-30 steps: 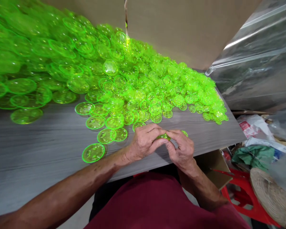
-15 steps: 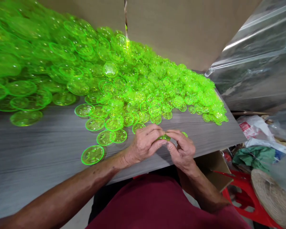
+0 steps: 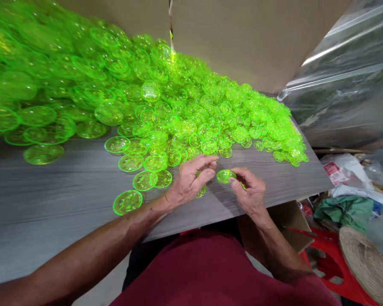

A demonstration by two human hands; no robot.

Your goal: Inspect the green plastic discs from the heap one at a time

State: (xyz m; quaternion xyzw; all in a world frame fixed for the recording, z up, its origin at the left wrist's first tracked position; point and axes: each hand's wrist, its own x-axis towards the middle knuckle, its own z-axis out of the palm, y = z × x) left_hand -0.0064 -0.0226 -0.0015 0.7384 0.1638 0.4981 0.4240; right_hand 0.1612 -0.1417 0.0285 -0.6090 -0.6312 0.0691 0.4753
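Observation:
My right hand [image 3: 249,189] pinches a small clear green plastic disc [image 3: 225,176] at its right edge, thumb in front and fingers behind. To its left, my left hand [image 3: 193,178] is raised just over the table, index finger stretched out and thumb apart from it. Partly behind that thumb shows another green disc [image 3: 201,191]; it seems to lie beneath the hand, though contact is hidden. A bit of green also peeks out behind my right fingers. Several loose discs, among them a near one [image 3: 128,202], lie left of my left hand.
A large heap of green discs [image 3: 185,102] covers the back of the grey wood-grain table [image 3: 83,191], against a brown board [image 3: 242,38]. Clear plastic sheeting [image 3: 347,89] hangs at right. Below are a cardboard box [image 3: 290,223], red stool [image 3: 328,263] and woven round pad [image 3: 364,259].
My hands, which met around a green disc, have come apart. The left has let go and drawn left; the right keeps the disc, now turned flatter. The view has shifted slightly.

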